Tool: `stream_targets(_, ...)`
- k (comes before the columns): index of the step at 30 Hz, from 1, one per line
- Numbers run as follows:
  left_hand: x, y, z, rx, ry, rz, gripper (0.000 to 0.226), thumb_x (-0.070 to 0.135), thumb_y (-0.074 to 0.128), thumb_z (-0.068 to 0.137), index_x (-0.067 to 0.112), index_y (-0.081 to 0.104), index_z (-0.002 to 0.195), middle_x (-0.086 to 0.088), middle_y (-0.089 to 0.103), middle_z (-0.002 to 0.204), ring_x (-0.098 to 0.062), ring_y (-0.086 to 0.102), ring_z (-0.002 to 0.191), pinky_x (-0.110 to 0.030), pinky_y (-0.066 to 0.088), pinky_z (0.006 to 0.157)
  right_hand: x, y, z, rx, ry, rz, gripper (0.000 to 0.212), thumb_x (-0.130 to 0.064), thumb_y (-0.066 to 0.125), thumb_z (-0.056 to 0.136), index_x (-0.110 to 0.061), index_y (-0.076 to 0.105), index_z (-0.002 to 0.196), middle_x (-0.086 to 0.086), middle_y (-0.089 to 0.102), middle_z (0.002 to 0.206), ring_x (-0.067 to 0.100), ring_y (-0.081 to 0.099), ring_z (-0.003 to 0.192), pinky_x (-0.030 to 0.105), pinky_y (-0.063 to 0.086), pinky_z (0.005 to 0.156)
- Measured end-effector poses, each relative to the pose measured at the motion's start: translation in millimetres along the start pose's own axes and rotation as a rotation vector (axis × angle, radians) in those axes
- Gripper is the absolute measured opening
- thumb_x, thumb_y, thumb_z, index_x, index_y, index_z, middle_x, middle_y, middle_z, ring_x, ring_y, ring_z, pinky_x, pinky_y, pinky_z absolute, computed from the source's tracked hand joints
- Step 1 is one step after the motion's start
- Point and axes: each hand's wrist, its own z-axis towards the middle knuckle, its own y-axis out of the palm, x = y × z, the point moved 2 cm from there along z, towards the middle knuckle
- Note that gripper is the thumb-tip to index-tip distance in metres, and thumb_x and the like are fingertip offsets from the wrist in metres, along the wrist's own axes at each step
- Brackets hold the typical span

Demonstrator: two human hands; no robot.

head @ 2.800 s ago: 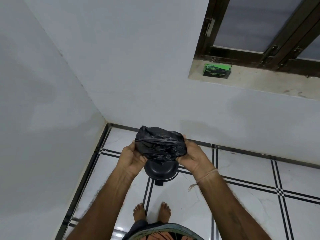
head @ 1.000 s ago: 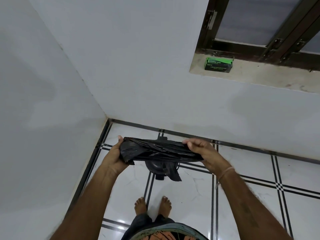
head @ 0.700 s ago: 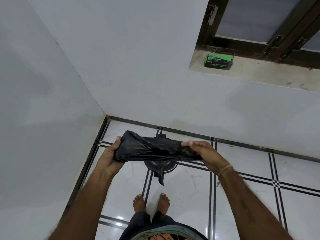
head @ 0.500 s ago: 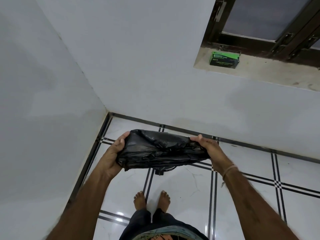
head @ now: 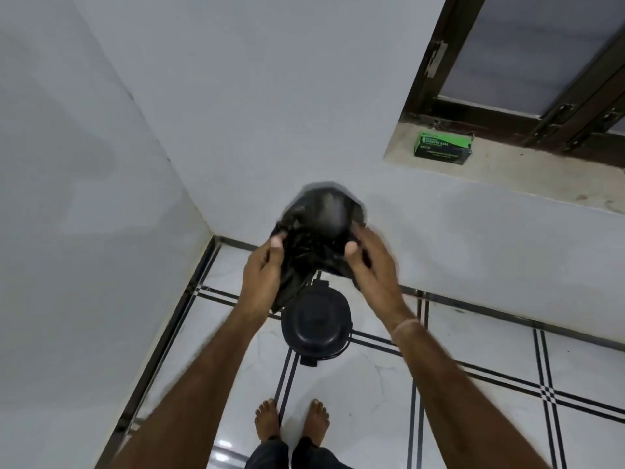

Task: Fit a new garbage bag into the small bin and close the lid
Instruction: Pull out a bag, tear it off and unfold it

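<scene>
A crumpled black garbage bag (head: 319,228) is held up in front of me, blurred by motion and puffed out at its top. My left hand (head: 262,275) grips its left side and my right hand (head: 370,269) grips its right side, thumbs pressed into the plastic. Below the bag, on the floor near the room's corner, stands the small black bin (head: 316,324) with its round lid down and a foot pedal (head: 308,362) toward me.
White walls meet in a corner to the left. A green box of garbage bags (head: 442,146) lies on the window sill (head: 527,177) at upper right. My bare feet (head: 292,419) stand on the white tiled floor just short of the bin.
The bag was stretched wide between my hands; now my hands have come closer together and risen, and the bag is bunched and puffed up. The bin's lid shows again below.
</scene>
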Motion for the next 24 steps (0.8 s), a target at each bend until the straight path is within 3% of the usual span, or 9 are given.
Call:
stream_targets(3,-26,-2,-5,0.014,-0.221,0.087,0.045,0.043,0.039,0.111,0.016,0.074,0.113,-0.009,0.076,0.113,-0.028,0.070,0.114,-0.044,0.057,0.099,21,12,-13,-0.274,0.472,-0.042,0.055,-0.063,0.046,0.101,-0.016,0.073,0.110,-0.007,0.070,0.111,0.022,0.063,0.120,0.032,0.045,0.102)
stream_targets(5,-27,-8,-5,0.039,-0.196,-0.031,0.038,0.041,0.042,0.110,0.025,0.077,0.109,-0.004,0.080,0.109,-0.021,0.074,0.109,-0.039,0.060,0.097,15,6,-7,-0.169,0.435,0.061,0.050,-0.063,0.052,0.100,-0.022,0.074,0.120,-0.006,0.073,0.123,0.016,0.064,0.124,0.027,0.047,0.105)
stream_targets(9,-24,-20,-5,0.080,-0.078,-0.138,0.034,0.052,0.046,0.106,0.038,0.073,0.120,0.008,0.077,0.119,-0.009,0.073,0.111,-0.028,0.059,0.090,2,-6,-5,0.031,0.049,0.150,0.043,-0.059,0.050,0.104,-0.036,0.066,0.137,-0.015,0.065,0.140,0.003,0.057,0.135,0.020,0.045,0.112)
stream_targets(12,-31,-21,-9,0.074,-0.136,-0.006,0.028,0.037,0.046,0.110,0.033,0.073,0.110,-0.002,0.076,0.107,-0.024,0.072,0.098,-0.031,0.059,0.074,29,4,-19,-0.164,0.374,0.097,0.043,-0.058,0.051,0.103,-0.026,0.072,0.125,-0.002,0.070,0.135,0.014,0.064,0.126,0.037,0.046,0.115)
stream_targets(13,-34,-22,-9,0.072,-0.153,0.019,0.026,0.032,0.046,0.110,0.032,0.072,0.111,-0.002,0.074,0.109,-0.026,0.070,0.103,-0.032,0.059,0.079,35,7,-22,-0.223,0.439,0.044,0.042,-0.058,0.053,0.101,-0.026,0.073,0.120,-0.001,0.072,0.131,0.013,0.065,0.121,0.038,0.047,0.114)
stream_targets(15,-34,-29,-7,0.061,-0.128,0.024,0.025,0.027,0.047,0.110,0.027,0.068,0.124,0.005,0.071,0.120,-0.016,0.067,0.117,-0.031,0.056,0.096,37,9,-23,-0.191,0.406,0.044,0.041,-0.062,0.056,0.099,-0.033,0.074,0.120,-0.013,0.074,0.127,0.004,0.065,0.122,0.031,0.050,0.110)
stream_targets(18,-29,-44,-3,0.044,-0.032,0.076,0.033,0.029,0.051,0.108,0.026,0.063,0.139,0.018,0.067,0.126,0.003,0.064,0.117,-0.016,0.053,0.097,28,14,-22,-0.087,0.310,0.097,0.044,-0.071,0.051,0.098,-0.044,0.070,0.127,-0.024,0.070,0.131,-0.008,0.062,0.125,0.013,0.050,0.100)
stream_targets(21,-36,-52,-6,-0.017,-0.117,0.110,0.034,0.026,0.053,0.108,0.020,0.062,0.140,0.001,0.067,0.131,-0.017,0.064,0.123,-0.037,0.054,0.106,34,23,-34,-0.125,0.512,0.146,0.058,-0.083,0.049,0.089,-0.040,0.074,0.119,-0.013,0.074,0.129,0.008,0.068,0.122,0.032,0.052,0.108)
stream_targets(24,-34,-66,-4,-0.063,-0.119,0.112,0.038,0.024,0.053,0.108,0.016,0.058,0.144,-0.006,0.065,0.139,-0.024,0.061,0.129,-0.046,0.049,0.113,24,28,-36,-0.071,0.512,0.108,0.061,-0.086,0.050,0.084,-0.039,0.079,0.110,-0.019,0.079,0.112,0.001,0.073,0.107,0.017,0.055,0.090)
